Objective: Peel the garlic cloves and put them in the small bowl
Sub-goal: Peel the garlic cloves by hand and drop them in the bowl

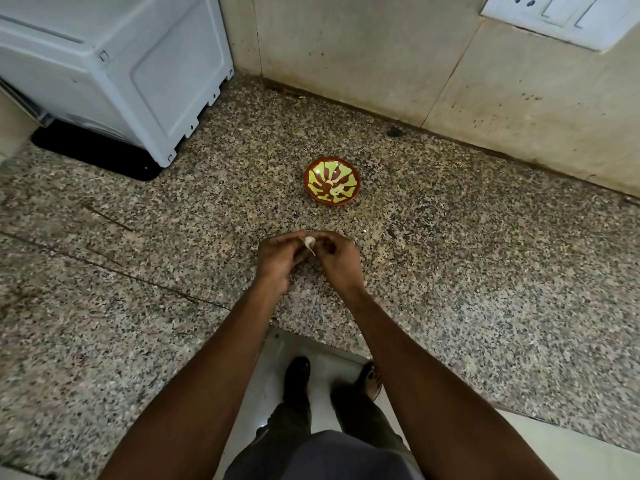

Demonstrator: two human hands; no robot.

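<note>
A small red bowl point(332, 181) with a yellow pattern stands on the speckled granite counter point(485, 271), and a couple of pale peeled cloves point(334, 191) lie inside it. A little nearer to me than the bowl, my left hand point(280, 259) and my right hand point(337, 259) meet above the counter. Together their fingertips pinch one whitish garlic clove point(309, 242), with a thin strip of skin hanging from it. The fingers of both hands are curled round the clove, hiding most of it.
A white appliance point(114, 67) stands at the back left on a black base. Beige tiled walls close the corner behind the bowl, with a switch plate point(561, 15) at the top right. Below the counter's front edge I see the floor and my feet point(298, 372).
</note>
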